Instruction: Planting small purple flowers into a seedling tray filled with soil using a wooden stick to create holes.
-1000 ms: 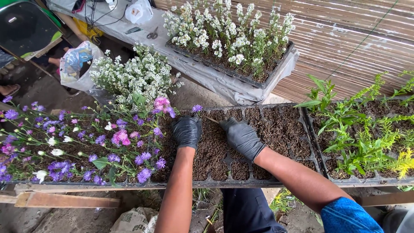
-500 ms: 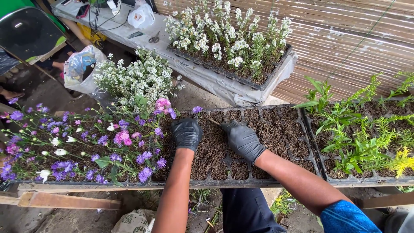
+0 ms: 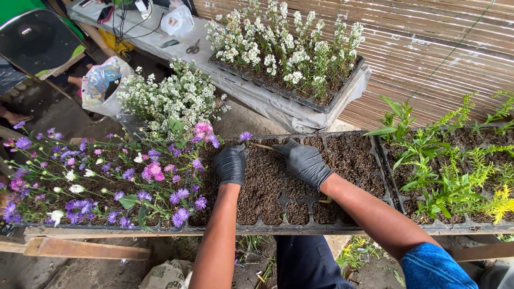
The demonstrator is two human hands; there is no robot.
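Observation:
A black seedling tray (image 3: 393,202) filled with dark soil (image 3: 278,184) lies in front of me. Both my hands wear black gloves. My left hand (image 3: 231,164) rests palm down on the soil, fingers curled, next to the purple and pink flowers (image 3: 152,170). My right hand (image 3: 306,160) grips a thin wooden stick (image 3: 263,146) whose tip points left over the far cells, toward a small purple bloom (image 3: 245,136).
A tray of green and yellow seedlings (image 3: 455,171) adjoins on the right. White flowering plants (image 3: 284,45) fill a tray behind, more white flowers (image 3: 171,99) at left. Scissors (image 3: 192,48) and plastic bags lie on a grey covered bench. A wooden beam (image 3: 85,249) runs below.
My right hand has shifted up and a little right on the soil, carrying the stick toward the far row. My left hand stayed almost in place.

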